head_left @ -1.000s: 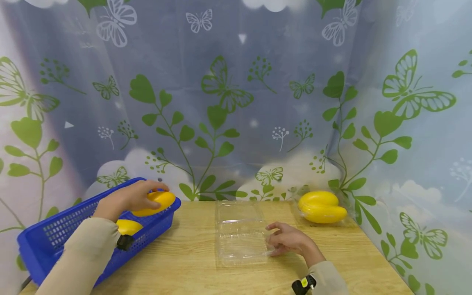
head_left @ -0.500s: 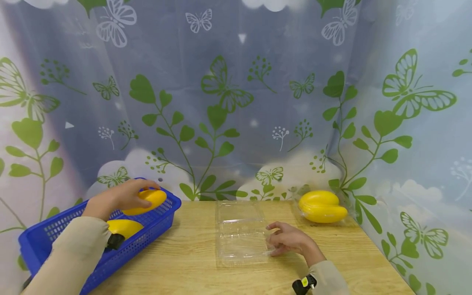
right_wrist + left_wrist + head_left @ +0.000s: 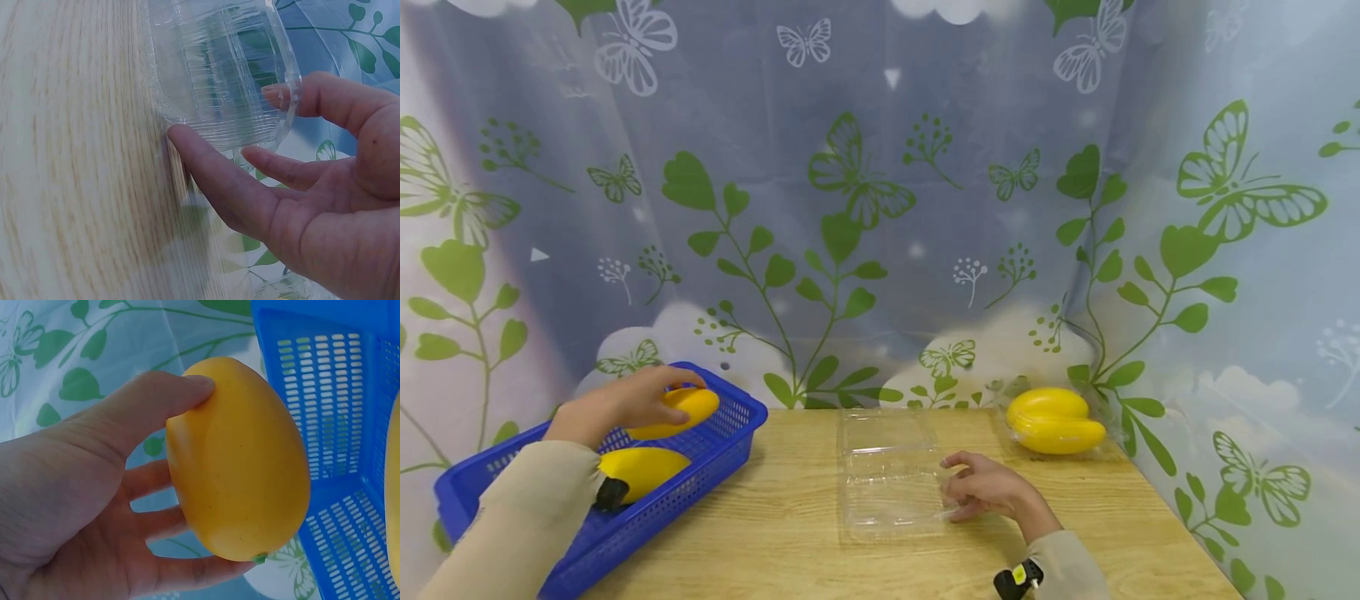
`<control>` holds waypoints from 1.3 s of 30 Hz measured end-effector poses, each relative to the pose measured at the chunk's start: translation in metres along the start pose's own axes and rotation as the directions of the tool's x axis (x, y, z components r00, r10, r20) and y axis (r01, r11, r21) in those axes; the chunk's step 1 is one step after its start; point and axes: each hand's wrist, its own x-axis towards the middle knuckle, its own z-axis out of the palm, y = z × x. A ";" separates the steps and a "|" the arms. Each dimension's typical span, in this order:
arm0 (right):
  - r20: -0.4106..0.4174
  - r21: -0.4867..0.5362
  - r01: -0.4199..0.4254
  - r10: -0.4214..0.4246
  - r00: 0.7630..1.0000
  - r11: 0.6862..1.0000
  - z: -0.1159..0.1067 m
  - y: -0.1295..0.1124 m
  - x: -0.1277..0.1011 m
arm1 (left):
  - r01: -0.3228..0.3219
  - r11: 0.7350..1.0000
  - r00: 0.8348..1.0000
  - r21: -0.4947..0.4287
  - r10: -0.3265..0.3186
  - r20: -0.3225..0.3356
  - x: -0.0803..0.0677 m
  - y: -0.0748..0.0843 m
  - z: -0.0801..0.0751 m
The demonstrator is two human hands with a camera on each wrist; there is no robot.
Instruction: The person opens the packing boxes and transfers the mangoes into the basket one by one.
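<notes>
My left hand [image 3: 613,406] grips a yellow mango [image 3: 240,462] by its sides, thumb on one face and fingers behind, over the blue plastic basket [image 3: 741,425]. A tiny green stem end shows on the mango. Below it, a second yellow mango [image 3: 647,472] lies in the basket, partly covered by my sleeve and wrist camera. At the middle of the table a clear plastic clamshell box [image 3: 891,500] lies with its lid [image 3: 887,429] folded back. My right hand [image 3: 988,487] holds the box's right side, with one fingertip over the rim and another at its lower corner.
At the back right of the wooden table [image 3: 775,542] stands a clear pack with two yellow mangoes [image 3: 1052,425] in it. A patterned curtain [image 3: 880,250] with leaves and butterflies hangs right behind the table. The basket sits slantwise on the left.
My left hand has moved left and slightly down along the basket with its mango, uncovering more of the mango lying there. The right hand and the box have stayed put.
</notes>
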 end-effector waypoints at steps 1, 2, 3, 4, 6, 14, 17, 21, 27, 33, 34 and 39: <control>0.000 0.000 0.000 0.000 1.000 1.000 0.000 0.000 0.000 | 0.001 1.000 1.000 0.001 -0.001 -0.003 -0.001 -0.001 0.000; 0.000 -0.001 0.000 0.000 1.000 1.000 0.000 0.001 0.000 | 0.002 1.000 1.000 0.005 -0.002 -0.005 -0.002 -0.002 0.000; 0.000 0.000 -0.002 0.002 1.000 1.000 0.000 0.001 0.000 | 0.003 1.000 1.000 0.011 -0.003 -0.007 -0.002 -0.003 0.000; 0.001 -0.001 -0.002 0.002 1.000 1.000 0.000 0.001 0.000 | 0.003 1.000 1.000 0.014 -0.002 -0.009 -0.003 -0.005 0.000; 0.000 -0.003 0.001 -0.001 1.000 1.000 0.000 0.002 0.000 | 0.000 1.000 1.000 0.016 0.000 -0.016 -0.004 -0.008 0.000; -0.006 -0.003 0.007 -0.007 1.000 1.000 0.000 0.002 0.001 | 0.001 1.000 1.000 0.021 0.000 -0.021 -0.004 -0.025 0.002; -0.010 -0.004 0.005 -0.006 1.000 1.000 -0.001 0.002 0.001 | 0.009 0.999 1.000 0.039 -0.008 -0.012 -0.004 -0.030 0.001; -0.014 -0.002 -0.009 0.009 1.000 1.000 -0.001 0.002 0.002 | 0.020 0.998 1.000 0.061 -0.020 -0.001 -0.003 -0.035 0.003; -0.010 0.004 -0.018 0.018 1.000 1.000 -0.002 0.003 0.002 | 0.037 0.997 0.999 0.062 -0.037 -0.009 -0.002 -0.046 0.010; -0.011 -0.001 -0.005 0.005 1.000 1.000 0.000 0.001 0.000 | 0.047 0.997 0.999 0.053 -0.047 -0.012 -0.001 -0.051 0.013; -0.012 -0.003 -0.003 0.003 1.000 1.000 0.000 0.001 0.000 | 0.049 0.998 0.999 0.049 -0.048 -0.013 -0.001 -0.052 0.013; -0.019 -0.001 -0.024 0.024 1.000 1.000 -0.001 0.001 0.000 | 0.078 0.996 0.997 0.032 -0.077 -0.019 0.001 -0.059 0.019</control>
